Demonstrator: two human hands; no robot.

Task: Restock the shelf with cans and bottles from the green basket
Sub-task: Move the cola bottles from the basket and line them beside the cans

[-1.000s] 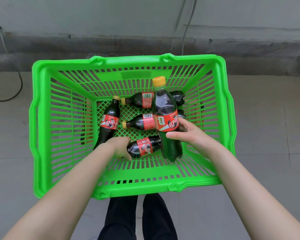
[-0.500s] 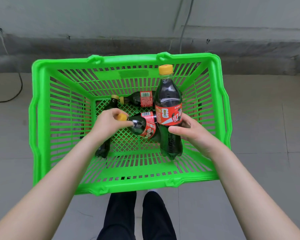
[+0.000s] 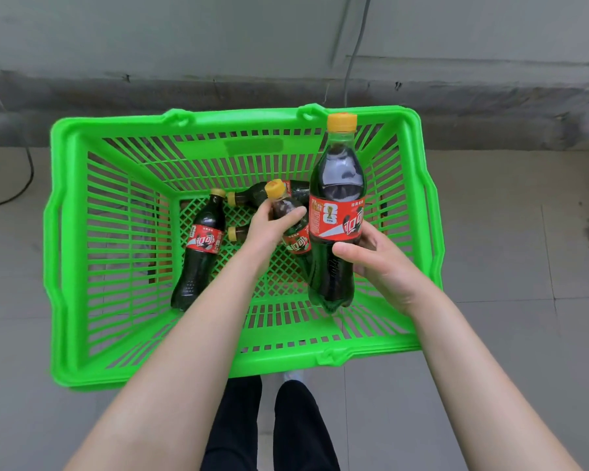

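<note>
Since gripped round the middle just under its red label, large bottle (image 3: 337, 215): held upright over the right half of the green basket (image 3: 238, 124), yellow cap up, apparently clear of the mesh bottom. Grip near the balance point, probably chosen for standing it straight on a shelf.
right hand (image 3: 381, 266): wraps the large bottle, thumb across the front below the label, fingers curled round the back.
left hand (image 3: 269, 226): closes round the shoulder of a small bottle (image 3: 295, 239), thumb and fingers just under its yellow cap. Holds it neck-up and tilted, base pointing down into the basket.
reason for two at once: one bottle per hand, probably to halve the trips.
held pair: side by side, touching or nearly so; cannot tell which.
basket contents: three more small dark bottles with yellow caps.
left bottle (image 3: 203, 246): stretched along the left of the mesh bottom, lying or leaning; cannot tell which.
far bottle (image 3: 252, 198): on its side by the far wall.
middle bottle (image 3: 233, 233): mostly hidden behind the left hand, seen only as cap and neck.
cans: none seen.
basket position: on the grey floor (image 3: 507, 334), just ahead of the person's legs (image 3: 238, 430), close to a wall (image 3: 218, 35).
shelf: not in view.
progress: judged part-way, with three bottles left after these two.
</note>
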